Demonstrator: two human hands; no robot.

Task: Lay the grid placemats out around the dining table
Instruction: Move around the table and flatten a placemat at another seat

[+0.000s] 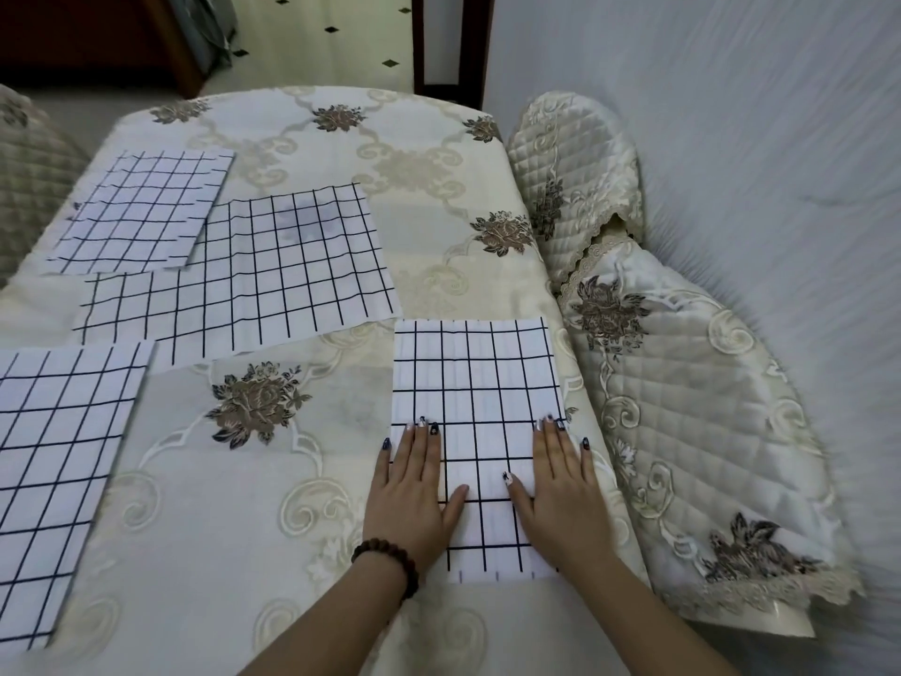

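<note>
Several white placemats with a dark grid lie on the cream floral tablecloth [302, 553]. The nearest placemat [475, 378] lies at the table's right edge. My left hand [412, 490] presses flat on its left side, fingers spread, a bead bracelet on the wrist. My right hand [560, 485] lies flat on its right side. A larger placemat [273, 280] lies in the middle. Overlapping its left corner is a far-left placemat [141, 212]. One more placemat [53, 480] lies at the near left edge.
A chair [682, 407] in a quilted cream cover stands tight against the table's right side. Another covered chair [34, 173] shows at the far left. A dark wooden frame [453, 41] and tiled floor lie beyond the table's far end.
</note>
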